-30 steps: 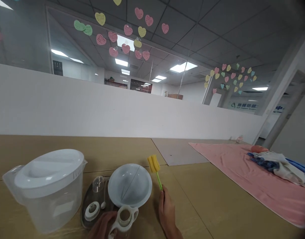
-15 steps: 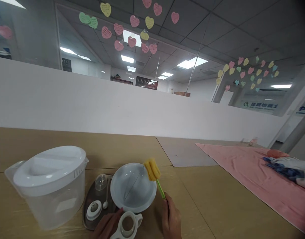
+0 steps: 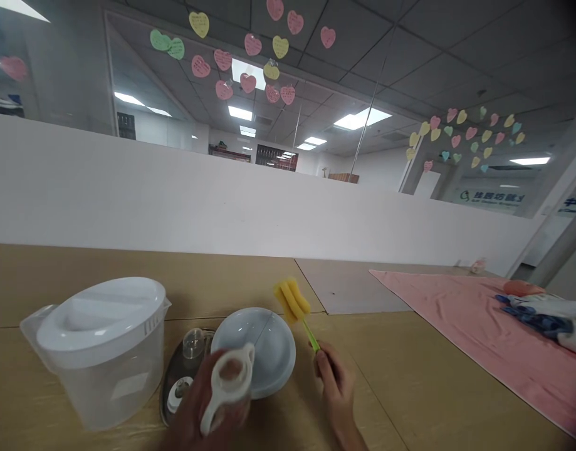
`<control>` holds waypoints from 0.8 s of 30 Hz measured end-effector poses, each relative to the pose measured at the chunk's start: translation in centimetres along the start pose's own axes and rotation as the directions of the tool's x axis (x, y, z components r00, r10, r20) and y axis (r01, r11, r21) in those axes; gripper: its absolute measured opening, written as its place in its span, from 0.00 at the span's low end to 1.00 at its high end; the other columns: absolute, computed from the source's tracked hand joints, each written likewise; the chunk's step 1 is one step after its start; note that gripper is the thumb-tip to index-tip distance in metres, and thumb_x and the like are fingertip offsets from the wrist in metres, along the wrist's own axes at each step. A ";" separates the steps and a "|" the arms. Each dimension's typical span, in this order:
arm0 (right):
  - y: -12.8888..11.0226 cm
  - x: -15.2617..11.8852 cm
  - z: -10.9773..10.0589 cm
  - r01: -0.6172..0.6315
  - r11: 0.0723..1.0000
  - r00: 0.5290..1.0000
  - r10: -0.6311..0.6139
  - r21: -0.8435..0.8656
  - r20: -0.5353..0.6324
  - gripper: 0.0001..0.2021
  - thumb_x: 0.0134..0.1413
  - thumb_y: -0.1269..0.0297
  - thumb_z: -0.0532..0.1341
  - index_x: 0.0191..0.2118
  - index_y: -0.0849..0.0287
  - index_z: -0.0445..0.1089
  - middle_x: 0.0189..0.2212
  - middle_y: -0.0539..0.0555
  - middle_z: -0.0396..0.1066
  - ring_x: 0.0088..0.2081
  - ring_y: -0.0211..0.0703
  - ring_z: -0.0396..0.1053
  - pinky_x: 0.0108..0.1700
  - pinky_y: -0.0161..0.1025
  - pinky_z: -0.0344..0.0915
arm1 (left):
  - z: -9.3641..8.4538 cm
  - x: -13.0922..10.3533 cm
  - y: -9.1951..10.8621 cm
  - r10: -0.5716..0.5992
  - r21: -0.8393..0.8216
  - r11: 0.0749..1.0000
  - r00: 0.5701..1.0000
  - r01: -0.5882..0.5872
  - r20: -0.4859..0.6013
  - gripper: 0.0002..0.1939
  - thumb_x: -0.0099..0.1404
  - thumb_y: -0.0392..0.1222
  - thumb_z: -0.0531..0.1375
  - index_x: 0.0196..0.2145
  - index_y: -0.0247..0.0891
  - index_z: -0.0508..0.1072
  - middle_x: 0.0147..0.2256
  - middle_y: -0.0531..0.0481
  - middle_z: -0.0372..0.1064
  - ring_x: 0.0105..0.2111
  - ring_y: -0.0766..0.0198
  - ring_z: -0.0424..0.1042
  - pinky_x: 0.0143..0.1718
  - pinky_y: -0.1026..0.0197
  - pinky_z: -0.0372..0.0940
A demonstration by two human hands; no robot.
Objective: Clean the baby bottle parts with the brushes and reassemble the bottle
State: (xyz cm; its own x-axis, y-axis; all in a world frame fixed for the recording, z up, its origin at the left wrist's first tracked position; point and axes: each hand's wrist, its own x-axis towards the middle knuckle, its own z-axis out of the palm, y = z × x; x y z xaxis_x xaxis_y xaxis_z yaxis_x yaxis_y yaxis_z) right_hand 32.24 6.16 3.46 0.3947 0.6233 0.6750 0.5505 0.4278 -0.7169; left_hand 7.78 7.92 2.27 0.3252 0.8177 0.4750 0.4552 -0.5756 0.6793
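My left hand (image 3: 198, 407) is wrapped round a clear baby bottle (image 3: 231, 382) with a white two-handled collar, its open mouth facing up, held over the near left rim of a pale bowl (image 3: 273, 357). Between the fingers of my right hand (image 3: 333, 376) is the green handle of a sponge bottle brush (image 3: 292, 300). The brush's yellow sponge head points up and left, above the bowl's right edge. Left of the bowl lies a dark oval tray (image 3: 168, 382), partly covered by my left hand. On it are a clear cap (image 3: 193, 343) and a white ring-shaped lid (image 3: 177, 394).
A large translucent pitcher (image 3: 109, 357) with a white lid stands at the left. Pink cloth (image 3: 461, 307) covers the table's right side, with folded clothes (image 3: 546, 313) on it. A low white wall (image 3: 250, 213) with glass above runs behind the table.
My left hand has raised the baby bottle and brought it over the bowl's near edge. My right hand has moved slightly up and right with the brush.
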 end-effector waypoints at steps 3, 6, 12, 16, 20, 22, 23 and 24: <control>-4.0 4.7 -1.1 0.068 0.998 0.967 -0.067 0.006 0.244 0.17 0.54 0.55 0.53 0.30 0.61 0.74 0.17 0.51 0.65 0.21 0.38 0.63 0.22 0.32 0.60 | -2.6 3.6 1.3 -0.007 -0.061 0.998 0.996 0.001 -0.093 0.27 0.62 0.51 0.54 0.56 0.44 0.55 0.52 0.45 0.64 0.49 0.56 0.66 0.46 0.55 0.67; -7.4 8.0 -2.0 0.165 0.980 0.910 -0.107 -0.113 0.401 0.14 0.50 0.60 0.53 0.26 0.60 0.73 0.19 0.50 0.66 0.21 0.36 0.60 0.23 0.32 0.56 | -4.4 6.5 2.5 0.075 0.072 0.996 0.977 -0.062 -0.200 0.25 0.61 0.50 0.55 0.54 0.41 0.57 0.48 0.44 0.64 0.47 0.56 0.67 0.46 0.52 0.66; -10.0 9.4 -1.7 0.192 0.896 0.850 0.052 -0.400 0.525 0.14 0.46 0.68 0.50 0.18 0.60 0.69 0.13 0.44 0.49 0.20 0.32 0.40 0.23 0.32 0.42 | -4.9 8.4 1.9 0.159 0.438 0.899 0.940 -0.012 -0.301 0.28 0.56 0.40 0.57 0.55 0.47 0.59 0.48 0.46 0.59 0.47 0.55 0.65 0.46 0.53 0.65; -9.5 9.6 -1.4 0.177 0.857 0.815 0.148 -0.483 0.561 0.13 0.43 0.72 0.50 0.15 0.59 0.68 0.14 0.44 0.46 0.22 0.33 0.38 0.23 0.33 0.41 | -5.0 8.4 1.2 0.272 0.556 0.824 0.938 -0.112 -0.215 0.33 0.54 0.33 0.56 0.57 0.47 0.56 0.49 0.45 0.58 0.49 0.55 0.63 0.48 0.54 0.64; -8.9 10.0 -2.2 0.154 0.841 0.770 0.227 -0.518 0.596 0.14 0.43 0.71 0.50 0.14 0.57 0.66 0.15 0.45 0.46 0.22 0.34 0.39 0.23 0.34 0.40 | -4.7 8.2 1.7 0.358 0.607 0.757 0.930 -0.241 -0.078 0.37 0.53 0.30 0.53 0.60 0.46 0.50 0.48 0.44 0.59 0.49 0.56 0.62 0.48 0.56 0.64; -9.0 9.9 -2.6 0.166 0.821 0.768 0.240 -0.546 0.594 0.14 0.43 0.71 0.50 0.14 0.57 0.66 0.15 0.45 0.46 0.22 0.33 0.39 0.23 0.34 0.40 | -4.2 8.0 2.2 0.428 0.638 0.709 0.902 -0.300 -0.051 0.39 0.52 0.27 0.51 0.61 0.45 0.49 0.47 0.43 0.59 0.49 0.56 0.61 0.49 0.54 0.62; -9.1 9.7 -2.6 0.181 0.807 0.771 0.239 -0.562 0.591 0.13 0.43 0.71 0.51 0.13 0.58 0.65 0.14 0.45 0.46 0.22 0.33 0.40 0.23 0.34 0.39 | -3.9 7.9 2.4 0.461 0.653 0.681 0.887 -0.332 -0.029 0.40 0.51 0.26 0.50 0.61 0.45 0.49 0.47 0.43 0.60 0.49 0.55 0.61 0.51 0.52 0.60; -9.3 9.5 -2.6 0.202 0.793 0.772 0.233 -0.575 0.592 0.13 0.43 0.71 0.51 0.13 0.58 0.64 0.14 0.45 0.47 0.21 0.33 0.40 0.23 0.34 0.39 | -3.6 7.7 2.6 0.487 0.664 0.654 0.874 -0.363 -0.002 0.41 0.50 0.24 0.49 0.61 0.44 0.49 0.47 0.43 0.60 0.50 0.54 0.60 0.53 0.50 0.58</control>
State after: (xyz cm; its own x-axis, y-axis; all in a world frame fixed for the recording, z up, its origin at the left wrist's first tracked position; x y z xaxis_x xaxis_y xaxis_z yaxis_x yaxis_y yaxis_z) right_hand 32.79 6.44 16.98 -0.0026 0.9680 0.2508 0.9393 0.0884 -0.3315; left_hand 8.55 12.77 9.71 0.5041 0.4341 0.7466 0.7297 -0.6765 -0.0993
